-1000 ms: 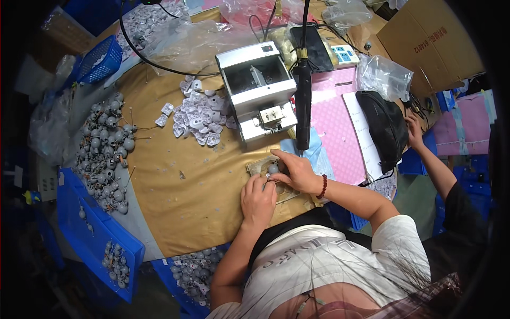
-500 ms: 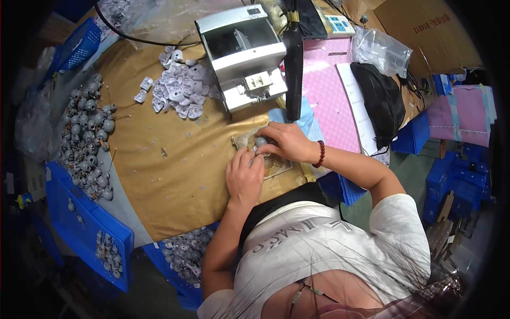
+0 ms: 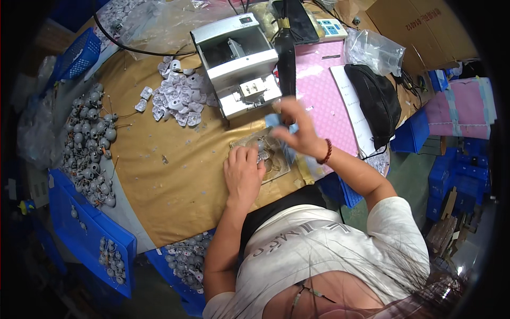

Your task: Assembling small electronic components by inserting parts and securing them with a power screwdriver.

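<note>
My left hand (image 3: 243, 169) rests at the left side of a clear plate (image 3: 277, 169) with rounded hollows, fingers bent and close together. Its fingertips and thumb press on a small grey-and-white part (image 3: 261, 155), mostly hidden by the hand. My right hand (image 3: 302, 132) is raised off the plate, smeared by motion. Thumb and fingers are curved apart, and I see nothing held between them. Just beyond it hangs a long black tool (image 3: 287, 64), in front of a blue cloth (image 3: 273, 120).
A silver-and-white machine (image 3: 241, 66) stands behind the plate. White plastic pieces (image 3: 178, 95) lie heaped beside it. Grey round parts with wires (image 3: 87, 143) line the left edge, above a blue tray (image 3: 95, 228). A black pouch (image 3: 374, 101) lies on the right over pink sheeting (image 3: 324, 80).
My right hand has left the grey part and moved up and to the right, toward the black tool, its fingers opening. My left hand has stayed at the plate.
</note>
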### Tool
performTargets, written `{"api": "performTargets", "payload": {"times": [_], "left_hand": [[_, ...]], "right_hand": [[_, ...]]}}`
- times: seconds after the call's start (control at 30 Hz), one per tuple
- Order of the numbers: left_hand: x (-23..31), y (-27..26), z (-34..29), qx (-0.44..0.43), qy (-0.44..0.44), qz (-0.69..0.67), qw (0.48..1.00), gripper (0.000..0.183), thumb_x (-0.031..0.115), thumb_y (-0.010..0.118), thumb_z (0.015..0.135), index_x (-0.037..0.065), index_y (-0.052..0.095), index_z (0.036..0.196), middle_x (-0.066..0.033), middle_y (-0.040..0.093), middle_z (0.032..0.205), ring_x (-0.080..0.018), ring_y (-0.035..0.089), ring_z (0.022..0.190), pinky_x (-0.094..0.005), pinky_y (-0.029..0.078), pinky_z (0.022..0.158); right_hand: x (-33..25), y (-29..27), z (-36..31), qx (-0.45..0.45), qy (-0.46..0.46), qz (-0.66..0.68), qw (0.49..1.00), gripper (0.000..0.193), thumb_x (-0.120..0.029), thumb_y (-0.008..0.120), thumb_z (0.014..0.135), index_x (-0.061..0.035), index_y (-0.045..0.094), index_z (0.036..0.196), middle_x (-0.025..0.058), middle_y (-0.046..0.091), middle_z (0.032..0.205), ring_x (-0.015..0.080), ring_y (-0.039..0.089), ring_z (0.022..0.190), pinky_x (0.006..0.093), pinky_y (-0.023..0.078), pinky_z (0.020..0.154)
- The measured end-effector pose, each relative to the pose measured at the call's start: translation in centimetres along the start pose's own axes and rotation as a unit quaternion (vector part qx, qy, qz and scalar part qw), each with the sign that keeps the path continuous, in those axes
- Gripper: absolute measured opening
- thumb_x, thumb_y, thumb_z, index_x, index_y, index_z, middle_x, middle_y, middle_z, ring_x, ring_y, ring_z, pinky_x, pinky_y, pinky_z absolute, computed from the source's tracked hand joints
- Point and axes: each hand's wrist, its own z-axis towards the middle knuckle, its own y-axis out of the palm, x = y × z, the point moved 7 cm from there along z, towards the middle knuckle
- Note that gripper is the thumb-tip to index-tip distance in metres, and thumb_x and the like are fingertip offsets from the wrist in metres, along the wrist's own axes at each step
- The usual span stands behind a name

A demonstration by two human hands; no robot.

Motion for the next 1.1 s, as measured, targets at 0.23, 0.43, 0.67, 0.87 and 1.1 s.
{"api": "performTargets", "payload": {"times": [0.23, 0.43, 0.67, 0.87, 1.1], "left_hand": [[0.2, 0.6, -0.2, 0.041, 0.024, 0.018, 0.999, 0.048, 0.022, 0.078, 0.077, 0.008, 0.063, 0.12, -0.0092, 0.059, 0.103, -0.0288, 0.055, 0.112, -0.0433, 0.045, 0.088], [-0.3, 0.7, -0.2, 0.04, 0.032, -0.001, 0.999, 0.044, 0.019, 0.076, 0.076, 0.006, 0.063, 0.116, -0.0103, 0.059, 0.103, -0.0296, 0.056, 0.11, -0.0434, 0.046, 0.086], [0.2, 1.3, 0.1, 0.043, 0.011, 0.008, 0.999, 0.04, 0.011, 0.072, 0.075, 0.002, 0.061, 0.113, -0.015, 0.06, 0.103, -0.035, 0.056, 0.104, -0.046, 0.048, 0.087], [-0.1, 1.7, -0.2, 0.059, 0.007, -0.009, 0.998, 0.04, 0.008, 0.072, 0.076, 0.0, 0.061, 0.113, -0.0172, 0.06, 0.101, -0.0368, 0.056, 0.1, -0.0456, 0.049, 0.087], [-0.4, 1.7, -0.5, 0.073, 0.005, -0.028, 0.997, 0.042, 0.008, 0.072, 0.076, 0.001, 0.061, 0.115, -0.017, 0.06, 0.1, -0.0371, 0.056, 0.098, -0.0452, 0.049, 0.085]], "right_hand": [[9.4, -1.3, 4.2, 0.056, 0.24, 0.193, 0.95, 0.061, -0.019, 0.082, 0.084, 0.0021, 0.051, 0.132, 0.0124, 0.065, 0.11, 0.0174, 0.063, 0.094, 0.0306, 0.052, 0.082], [-0.6, -5.6, 5.9, 0.213, -0.004, 0.114, 0.97, 0.059, -0.001, 0.078, 0.084, 0.0006, 0.045, 0.133, 0.0056, 0.065, 0.094, 0.0105, 0.063, 0.079, 0.0248, 0.052, 0.072], [-6.6, -4.7, 11.7, 0.106, -0.055, 0.233, 0.965, 0.053, 0.009, 0.067, 0.087, 0.0027, 0.043, 0.133, 0.006, 0.066, 0.083, 0.0133, 0.064, 0.075, 0.0281, 0.052, 0.071], [-5.6, -1.3, 14.4, 0.112, 0.004, 0.23, 0.967, 0.038, -0.006, 0.079, 0.084, 0.0003, 0.059, 0.116, 0.0017, 0.068, 0.081, 0.0087, 0.064, 0.067, 0.0249, 0.052, 0.061], [-4.6, 1.1, 11.3, 0.011, 0.135, 0.269, 0.953, 0.056, -0.016, 0.083, 0.074, -0.0007, 0.058, 0.121, 0.0036, 0.065, 0.093, 0.0109, 0.06, 0.082, 0.028, 0.051, 0.074]]}}
